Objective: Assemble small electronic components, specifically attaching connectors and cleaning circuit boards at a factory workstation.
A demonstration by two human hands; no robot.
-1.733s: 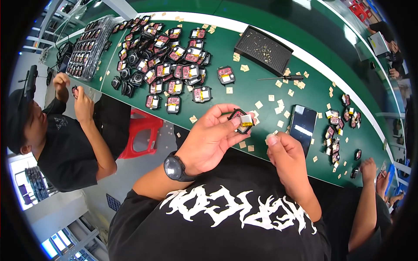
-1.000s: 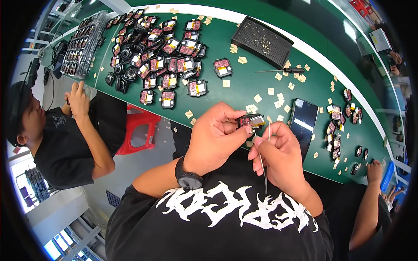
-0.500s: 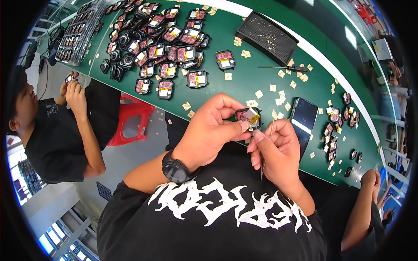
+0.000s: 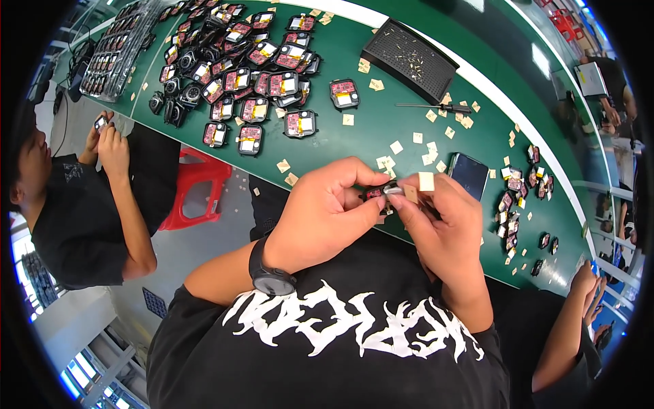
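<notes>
My left hand (image 4: 334, 211) is closed round a small black smartwatch casing (image 4: 372, 194) with a red circuit board inside, held up in front of my chest. My right hand (image 4: 443, 218) meets it from the other side. Its thumb and forefinger pinch a small silver battery (image 4: 394, 191) at the casing's edge. One pale paper square (image 4: 426, 181) lies against the right fingers, and a tan square (image 4: 411, 193) stands by the thumb tip. My fingers hide most of the casing. The tweezers do not show clearly now.
Opened smartwatch casings (image 4: 238, 80) lie heaped on the green table (image 4: 381, 140). Beyond my hands are a black tray (image 4: 410, 60) of small bits, a screwdriver (image 4: 453, 108), a phone (image 4: 467, 175) and scattered paper squares. Co-workers sit left and right; a red stool (image 4: 197, 187) stands left.
My right hand has turned and moved up against the casing, and the tweezers have gone from sight. Paper squares now show at its fingers. The casing has tilted edge-on.
</notes>
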